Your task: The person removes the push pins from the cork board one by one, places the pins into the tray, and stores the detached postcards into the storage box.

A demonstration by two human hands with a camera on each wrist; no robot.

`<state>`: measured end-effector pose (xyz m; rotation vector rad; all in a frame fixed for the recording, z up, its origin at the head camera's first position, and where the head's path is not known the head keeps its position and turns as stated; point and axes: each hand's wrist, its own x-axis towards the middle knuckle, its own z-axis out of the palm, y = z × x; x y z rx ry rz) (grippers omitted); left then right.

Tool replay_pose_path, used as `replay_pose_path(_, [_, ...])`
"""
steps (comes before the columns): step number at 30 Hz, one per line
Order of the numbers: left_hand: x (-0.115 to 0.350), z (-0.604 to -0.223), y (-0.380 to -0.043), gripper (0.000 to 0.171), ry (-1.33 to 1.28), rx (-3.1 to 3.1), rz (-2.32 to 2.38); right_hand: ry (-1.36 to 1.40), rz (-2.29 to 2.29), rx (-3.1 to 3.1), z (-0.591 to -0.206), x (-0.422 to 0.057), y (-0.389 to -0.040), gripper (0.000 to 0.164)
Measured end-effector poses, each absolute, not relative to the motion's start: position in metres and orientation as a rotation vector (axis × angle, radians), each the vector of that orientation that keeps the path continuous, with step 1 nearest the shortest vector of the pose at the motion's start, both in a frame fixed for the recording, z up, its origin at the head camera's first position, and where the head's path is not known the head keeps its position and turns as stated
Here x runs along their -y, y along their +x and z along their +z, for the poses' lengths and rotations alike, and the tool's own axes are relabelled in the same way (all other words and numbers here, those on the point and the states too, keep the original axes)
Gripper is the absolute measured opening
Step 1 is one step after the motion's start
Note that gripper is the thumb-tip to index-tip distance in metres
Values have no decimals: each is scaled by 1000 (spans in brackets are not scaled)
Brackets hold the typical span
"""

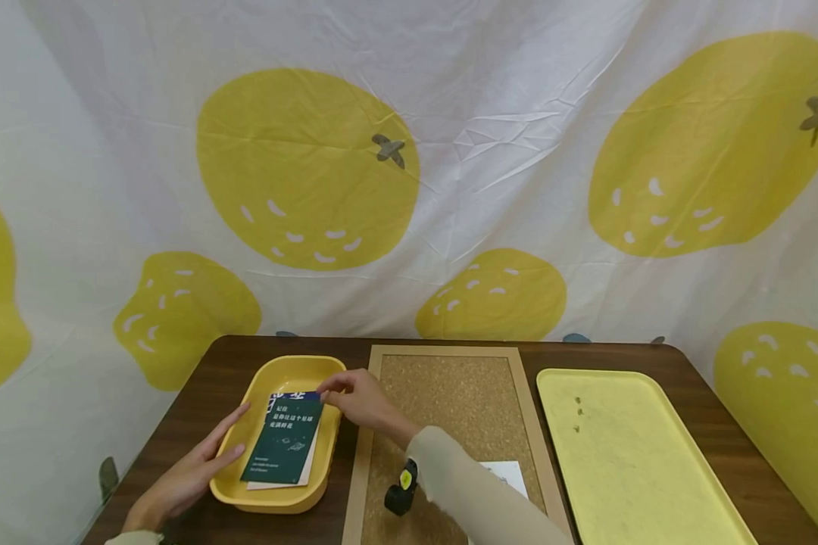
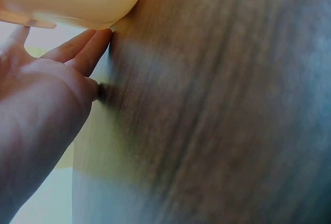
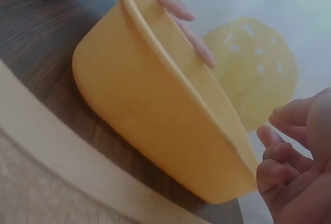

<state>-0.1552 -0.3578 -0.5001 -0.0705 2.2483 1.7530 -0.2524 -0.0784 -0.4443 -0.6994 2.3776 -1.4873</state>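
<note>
Green card (image 1: 282, 446), printed with white Chinese characters, lies toward the left of the brown table (image 1: 211, 386), inside the yellow basin (image 1: 332, 454); reading from the left, the person's left hand (image 1: 191, 473) comes first, its fingers straight and spread apart, the thumb reaching over the basin's left rim while, in the left wrist view, other fingers meet its outer side; the basin stands flat, the green card resting aslant in it, a purple card (image 1: 298, 395) showing past its top edge and a white edge (image 1: 279, 485) below it; the right hand (image 1: 361, 397) is at the top right corner of these cards, thumb and forefinger drawn close together, though whether they grip a card I cannot tell; next comes the framed cork board (image 1: 443, 386), crossed by the right forearm in a pale sleeve (image 1: 480, 488); a small black device (image 1: 400, 498) with a yellow-green spot sits beside the sleeve, and a white sheet (image 1: 510, 475) is partly hidden behind it; furthest right lies the pale yellow tray (image 1: 641, 462), bearing three small dark marks (image 1: 578, 413).
</note>
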Motion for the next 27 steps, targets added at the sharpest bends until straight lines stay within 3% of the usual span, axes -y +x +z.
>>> replay_pose_path(27, [358,-500,-155,67,-80,-2243,1741,-965,-1412,-2386,-447,10,-251,13])
